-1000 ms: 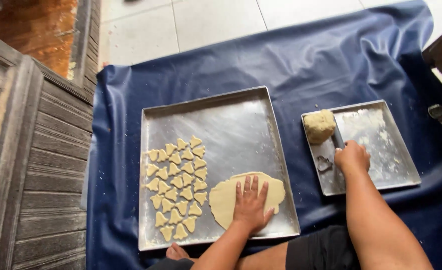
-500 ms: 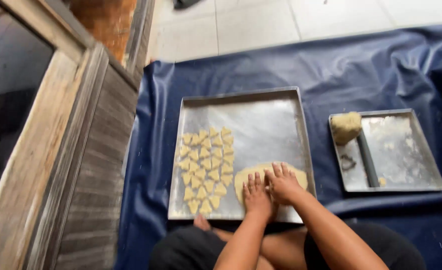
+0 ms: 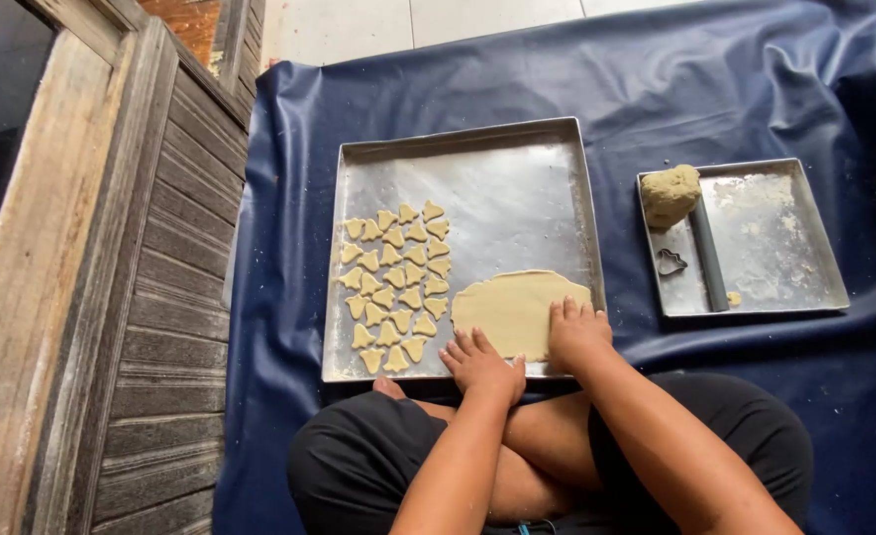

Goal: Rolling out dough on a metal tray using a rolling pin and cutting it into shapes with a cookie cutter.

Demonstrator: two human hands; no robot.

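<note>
We are looking down at a flat sheet of pale dough (image 3: 513,309) lying in the near right corner of the large metal tray (image 3: 517,168), just beside the rows of small cut shapes (image 3: 395,284). Our left hand (image 3: 481,364) is resting spread at the sheet's near left edge and our right hand (image 3: 574,332) is lying on its near right edge; the fingers (image 3: 568,312) of both are lying flat and open, pressing rather than gripping anything. We are judging the sheet soft, thin and easy to tear or stretch, so it is best lifted from underneath at the edge with flat fingers, not pinched. The cut shapes are filling the tray's left half, close together; the far half is bare. Well apart to the right, a smaller tray (image 3: 804,238) is holding a dough lump (image 3: 670,193), a dark rolling rod (image 3: 707,256) and a small cutter (image 3: 671,262). Both trays are sitting on a blue sheet (image 3: 735,89) spread over the floor
</note>
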